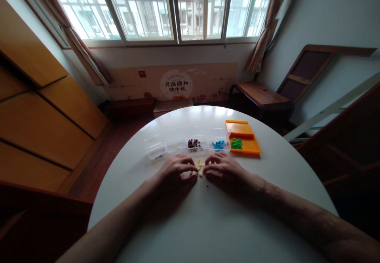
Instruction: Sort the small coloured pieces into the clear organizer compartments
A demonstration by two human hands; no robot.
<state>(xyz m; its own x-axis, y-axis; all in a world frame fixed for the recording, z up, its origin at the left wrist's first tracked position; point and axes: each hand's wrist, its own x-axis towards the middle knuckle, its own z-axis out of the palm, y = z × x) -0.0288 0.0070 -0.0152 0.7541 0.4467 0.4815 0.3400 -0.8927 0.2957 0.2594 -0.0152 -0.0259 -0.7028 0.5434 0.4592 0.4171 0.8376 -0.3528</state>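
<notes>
Quietly, at a round white tabletop [208, 223] beneath a barred window [148, 11], a person bends both hands to a small scatter of yellow and pale pieces [199, 166]. The pieces lie near the middle of the tabletop, between the fingertips — a single speck [207, 186] sits apart on the near side. The left hand [178, 168] and the right hand [221, 166] face each other, close but with a narrow gap between, the fingers of each curled down at the pile's edge; from where I stand, I cannot tell whether either pinches a piece. Just beyond runs a row of clear compartments — a few yellow bits [175, 146] in one, dark brown pieces [194, 143] in the next, blue pieces [219, 145] in the rightmost. Beside them, green pieces [236, 144] rest in the near section of an orange tray [252, 148].
</notes>
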